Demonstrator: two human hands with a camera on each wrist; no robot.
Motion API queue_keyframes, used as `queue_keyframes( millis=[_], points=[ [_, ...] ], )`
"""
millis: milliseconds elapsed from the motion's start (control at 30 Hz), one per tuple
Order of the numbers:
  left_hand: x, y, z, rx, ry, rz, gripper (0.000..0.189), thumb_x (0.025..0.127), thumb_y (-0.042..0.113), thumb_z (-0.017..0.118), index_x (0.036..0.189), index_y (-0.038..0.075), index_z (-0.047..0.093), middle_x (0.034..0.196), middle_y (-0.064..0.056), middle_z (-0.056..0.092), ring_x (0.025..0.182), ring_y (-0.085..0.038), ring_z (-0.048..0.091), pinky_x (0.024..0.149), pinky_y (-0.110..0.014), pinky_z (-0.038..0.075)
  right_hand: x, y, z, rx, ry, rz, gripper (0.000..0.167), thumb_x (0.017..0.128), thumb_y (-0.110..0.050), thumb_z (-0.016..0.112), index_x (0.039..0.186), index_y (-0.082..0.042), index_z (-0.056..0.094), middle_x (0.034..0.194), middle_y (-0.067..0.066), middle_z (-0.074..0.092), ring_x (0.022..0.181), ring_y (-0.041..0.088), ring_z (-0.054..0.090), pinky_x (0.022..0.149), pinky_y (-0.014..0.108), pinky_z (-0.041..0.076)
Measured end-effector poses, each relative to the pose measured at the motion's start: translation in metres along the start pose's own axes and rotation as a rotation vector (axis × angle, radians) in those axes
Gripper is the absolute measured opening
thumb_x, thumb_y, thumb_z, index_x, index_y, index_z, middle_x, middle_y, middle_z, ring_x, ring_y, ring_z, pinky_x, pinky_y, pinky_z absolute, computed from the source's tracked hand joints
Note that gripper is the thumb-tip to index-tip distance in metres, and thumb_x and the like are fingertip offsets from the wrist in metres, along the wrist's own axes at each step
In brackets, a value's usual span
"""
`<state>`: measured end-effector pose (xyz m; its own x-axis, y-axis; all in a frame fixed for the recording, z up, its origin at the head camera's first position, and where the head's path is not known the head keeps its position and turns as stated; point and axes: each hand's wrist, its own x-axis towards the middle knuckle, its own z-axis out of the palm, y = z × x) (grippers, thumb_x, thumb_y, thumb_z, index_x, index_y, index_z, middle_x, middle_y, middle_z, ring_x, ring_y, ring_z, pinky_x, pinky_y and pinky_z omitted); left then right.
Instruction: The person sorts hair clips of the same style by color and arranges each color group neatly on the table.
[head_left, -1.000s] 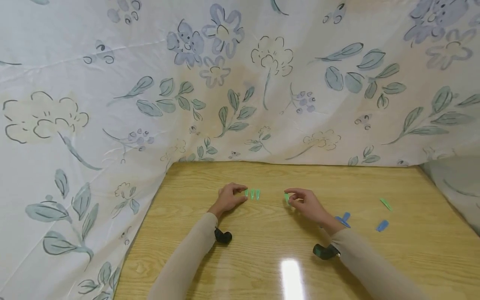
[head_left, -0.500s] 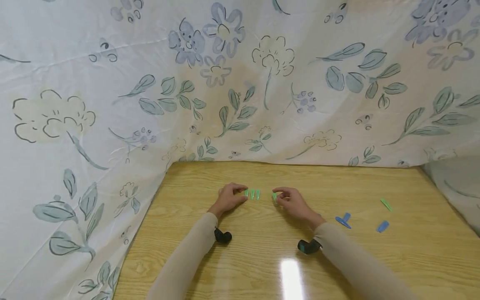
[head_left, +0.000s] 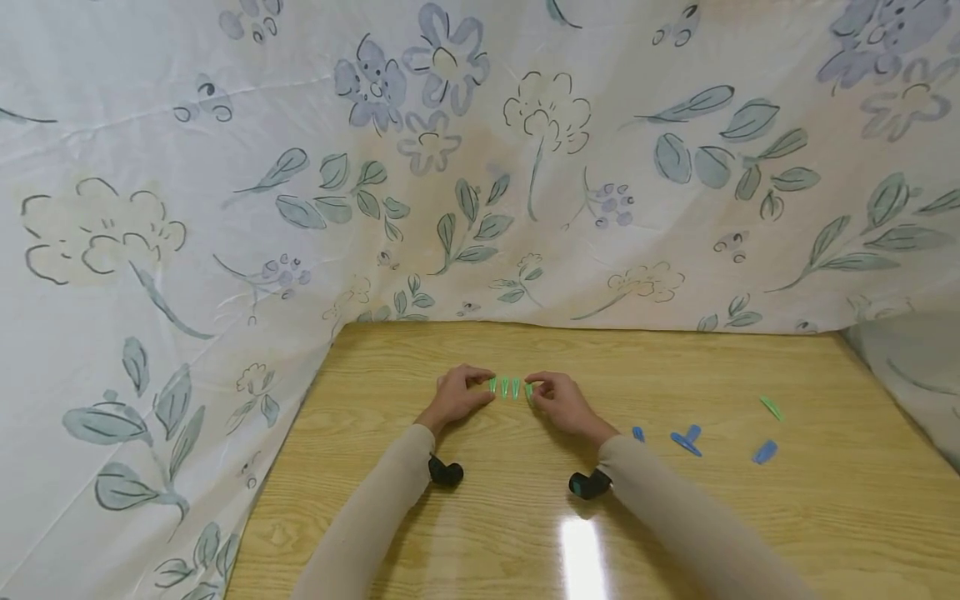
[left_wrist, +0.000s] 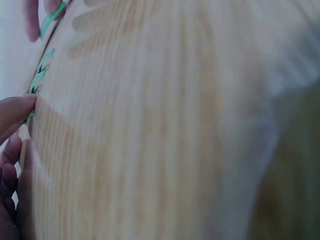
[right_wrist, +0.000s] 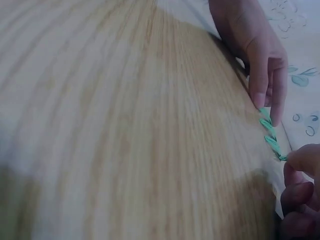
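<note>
Several green hair clips lie side by side in a short row on the wooden table. My left hand (head_left: 463,393) holds the leftmost green clip (head_left: 492,385) by its ends between thumb and index finger. Two more green clips, one (head_left: 505,387) beside the other (head_left: 516,388), lie between my hands. My right hand (head_left: 561,402) pinches another green clip (head_left: 529,392) at the row's right end, close to its neighbour. In the left wrist view this clip (left_wrist: 51,20) shows between the right fingertips. The right wrist view has the left hand (right_wrist: 257,50) reaching down to the row's far end.
Farther right on the table (head_left: 487,517) lie a loose green clip (head_left: 771,407), a blue clip (head_left: 765,452) and two crossed blue clips (head_left: 686,442). Another blue piece (head_left: 638,434) shows beside the right sleeve. A floral cloth (head_left: 480,250) hangs along the back and sides.
My right hand has moved left with its green clip, up to the row's right end. A blue piece has come into view beside the right sleeve. My left hand has stayed in place.
</note>
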<state>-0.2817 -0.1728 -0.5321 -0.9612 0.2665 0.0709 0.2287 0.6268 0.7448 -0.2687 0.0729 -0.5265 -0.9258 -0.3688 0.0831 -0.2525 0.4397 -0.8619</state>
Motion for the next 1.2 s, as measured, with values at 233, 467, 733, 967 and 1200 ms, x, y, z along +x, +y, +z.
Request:
queue_keyframes(
  millis=[233, 467, 733, 967, 1200],
  points=[
    [-0.001, 0.000, -0.001, 0.014, 0.003, 0.009, 0.035, 0.091, 0.023, 0.075, 0.125, 0.016, 0.073, 0.115, -0.008, 0.068, 0.109, -0.028, 0.060, 0.104, -0.053, 0.022, 0.005, -0.003, 0.004, -0.054, 0.019, 0.036, 0.034, 0.094, -0.002, 0.058, 0.127, 0.003, 0.065, 0.083, 0.007, 0.068, 0.077, 0.015, 0.058, 0.068, 0.027, 0.045],
    [-0.001, -0.001, -0.001, 0.020, 0.004, 0.004, 0.035, 0.090, 0.023, 0.076, 0.124, 0.016, 0.073, 0.115, -0.008, 0.069, 0.109, -0.028, 0.061, 0.104, -0.053, 0.022, 0.007, -0.008, 0.006, -0.063, 0.010, 0.106, 0.036, 0.093, -0.003, 0.058, 0.128, 0.002, 0.065, 0.080, 0.004, 0.064, 0.056, 0.010, 0.046, 0.053, 0.023, 0.037],
    [0.000, -0.002, -0.001, 0.033, -0.005, -0.002, 0.035, 0.091, 0.026, 0.076, 0.125, 0.018, 0.073, 0.115, -0.006, 0.069, 0.109, -0.026, 0.061, 0.105, -0.053, 0.022, 0.008, -0.010, 0.010, -0.164, 0.009, 0.149, 0.035, 0.093, -0.005, 0.061, 0.127, 0.000, 0.067, 0.076, 0.000, 0.061, 0.054, 0.009, 0.044, 0.050, 0.023, 0.033],
    [0.000, -0.001, -0.001, 0.049, -0.005, 0.002, 0.035, 0.091, 0.026, 0.076, 0.124, 0.018, 0.073, 0.114, -0.005, 0.069, 0.108, -0.024, 0.061, 0.102, -0.052, 0.024, 0.008, -0.014, 0.011, -0.206, 0.017, 0.167, 0.033, 0.095, -0.011, 0.067, 0.127, -0.003, 0.068, 0.072, -0.002, 0.057, 0.053, 0.008, 0.042, 0.049, 0.023, 0.031],
    [-0.001, -0.001, 0.000, 0.045, -0.011, 0.001, 0.035, 0.091, 0.025, 0.076, 0.125, 0.018, 0.073, 0.114, -0.006, 0.069, 0.108, -0.025, 0.060, 0.103, -0.053, 0.023, 0.008, -0.013, 0.014, -0.217, 0.030, 0.167, 0.034, 0.096, -0.014, 0.068, 0.128, -0.004, 0.068, 0.068, -0.004, 0.054, 0.053, 0.008, 0.042, 0.048, 0.023, 0.029]
  ],
)
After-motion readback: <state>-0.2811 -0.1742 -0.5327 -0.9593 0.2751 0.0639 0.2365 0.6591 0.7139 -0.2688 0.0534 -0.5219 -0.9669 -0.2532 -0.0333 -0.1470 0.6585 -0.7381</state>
